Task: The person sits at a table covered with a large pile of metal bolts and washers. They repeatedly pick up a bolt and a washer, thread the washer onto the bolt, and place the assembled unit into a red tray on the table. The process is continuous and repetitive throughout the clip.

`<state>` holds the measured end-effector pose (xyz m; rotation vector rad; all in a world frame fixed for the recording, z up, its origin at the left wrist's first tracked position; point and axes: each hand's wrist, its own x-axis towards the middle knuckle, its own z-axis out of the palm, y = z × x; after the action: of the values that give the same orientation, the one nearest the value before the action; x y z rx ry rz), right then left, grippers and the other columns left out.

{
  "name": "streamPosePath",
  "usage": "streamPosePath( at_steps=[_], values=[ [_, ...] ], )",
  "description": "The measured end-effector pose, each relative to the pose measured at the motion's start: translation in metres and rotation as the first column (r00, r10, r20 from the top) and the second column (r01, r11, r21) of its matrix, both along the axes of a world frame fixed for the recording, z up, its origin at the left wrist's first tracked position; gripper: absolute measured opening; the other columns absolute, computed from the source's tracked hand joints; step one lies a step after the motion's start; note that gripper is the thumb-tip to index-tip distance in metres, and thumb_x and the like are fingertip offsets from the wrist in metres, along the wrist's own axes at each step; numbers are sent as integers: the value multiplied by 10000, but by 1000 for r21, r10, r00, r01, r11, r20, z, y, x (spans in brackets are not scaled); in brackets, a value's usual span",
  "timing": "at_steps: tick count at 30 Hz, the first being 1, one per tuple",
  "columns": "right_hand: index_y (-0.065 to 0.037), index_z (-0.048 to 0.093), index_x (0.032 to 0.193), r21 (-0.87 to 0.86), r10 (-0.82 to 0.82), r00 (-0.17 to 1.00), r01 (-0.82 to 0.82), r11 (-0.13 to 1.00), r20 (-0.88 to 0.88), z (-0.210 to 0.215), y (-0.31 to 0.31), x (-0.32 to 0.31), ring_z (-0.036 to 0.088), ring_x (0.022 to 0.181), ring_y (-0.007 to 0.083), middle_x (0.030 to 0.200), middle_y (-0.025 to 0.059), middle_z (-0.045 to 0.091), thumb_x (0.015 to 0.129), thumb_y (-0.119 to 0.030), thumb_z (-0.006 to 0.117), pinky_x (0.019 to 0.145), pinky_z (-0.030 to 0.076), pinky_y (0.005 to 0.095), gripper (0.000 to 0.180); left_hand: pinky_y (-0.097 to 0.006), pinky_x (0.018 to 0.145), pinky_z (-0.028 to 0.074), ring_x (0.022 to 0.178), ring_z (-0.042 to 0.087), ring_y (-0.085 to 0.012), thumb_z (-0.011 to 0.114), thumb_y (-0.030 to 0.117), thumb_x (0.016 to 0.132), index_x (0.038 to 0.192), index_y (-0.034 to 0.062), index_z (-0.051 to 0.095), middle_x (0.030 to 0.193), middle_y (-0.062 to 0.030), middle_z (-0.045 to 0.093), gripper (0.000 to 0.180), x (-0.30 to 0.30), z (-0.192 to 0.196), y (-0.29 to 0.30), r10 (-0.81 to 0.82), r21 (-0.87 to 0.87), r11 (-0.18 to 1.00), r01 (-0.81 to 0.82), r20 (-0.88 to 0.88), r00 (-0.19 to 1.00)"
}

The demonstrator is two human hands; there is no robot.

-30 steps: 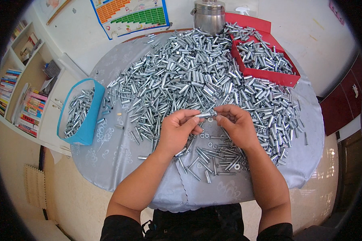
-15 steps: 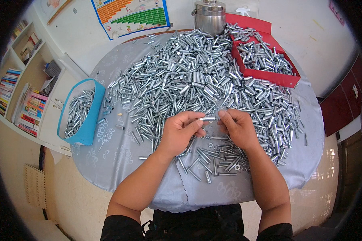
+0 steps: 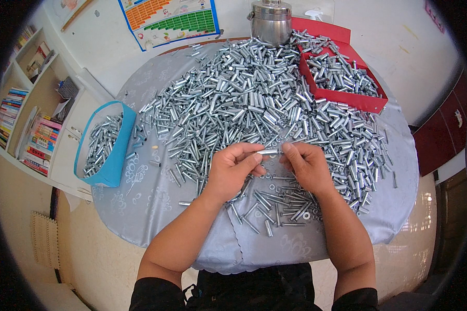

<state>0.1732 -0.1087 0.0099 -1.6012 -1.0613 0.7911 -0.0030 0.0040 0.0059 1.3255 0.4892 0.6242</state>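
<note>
A person's 2 hands meet above the near middle of a round, silver-clothed worktop (image 3: 163,220). The left hand (image 3: 230,170) pinches the left end of a small metal cylinder (image 3: 268,152); the right hand (image 3: 308,165) pinches at its right end, probably to hold it steady and level. Loose bolts (image 3: 290,206) lie nearer, and a broad heap of metal parts (image 3: 238,96) spreads beyond, seemingly all within easy reach. The cylinder looks slim, straight, smooth and shiny silver, lying left to right, its ends hidden by fingers.
</note>
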Motion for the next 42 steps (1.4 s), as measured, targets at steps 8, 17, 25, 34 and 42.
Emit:
streamPosePath(
  at_steps=[8,17,25,34,42],
  values=[
    [8,660,947,171,-53,997,44,984,49,-4,4,-6,583,722,98,787,43,644,920,-200,645,665,469,253,210,-277,677,569,741,677,-162,575,30,937,1147,-38,620,973,-139,702,225,1,-3,1,4,-12,1000,-4,24,1000],
    [21,649,885,220,-35,998,24,975,50,-5,6,-7,551,678,100,739,40,616,918,-202,647,645,458,261,226,-278,677,567,742,675,-164,582,46,938,1150,-34,618,978,-131,699,229,0,-3,1,4,-27,1000,-3,22,1000],
    [26,655,890,303,-48,998,30,952,50,-5,6,-12,562,714,111,773,63,628,926,-203,636,666,458,270,233,-275,682,566,743,673,-156,580,45,939,1146,-25,622,979,-129,700,223,1,-3,1,1,-27,1000,0,34,999],
    [12,640,962,239,20,986,-59,969,163,-7,3,-3,576,751,116,809,70,639,926,-203,641,702,468,275,218,-271,682,565,745,672,-152,580,44,938,1147,-22,624,971,-126,701,224,1,-3,1,2,-31,1000,-1,27,1000],
    [26,634,939,224,7,989,-41,974,150,-2,2,-6,595,769,138,821,95,645,903,-195,668,732,477,290,226,-266,679,565,747,672,-146,586,48,935,1145,-20,625,954,-119,701,225,0,-3,1,2,-30,1000,-1,40,999]
  ],
)
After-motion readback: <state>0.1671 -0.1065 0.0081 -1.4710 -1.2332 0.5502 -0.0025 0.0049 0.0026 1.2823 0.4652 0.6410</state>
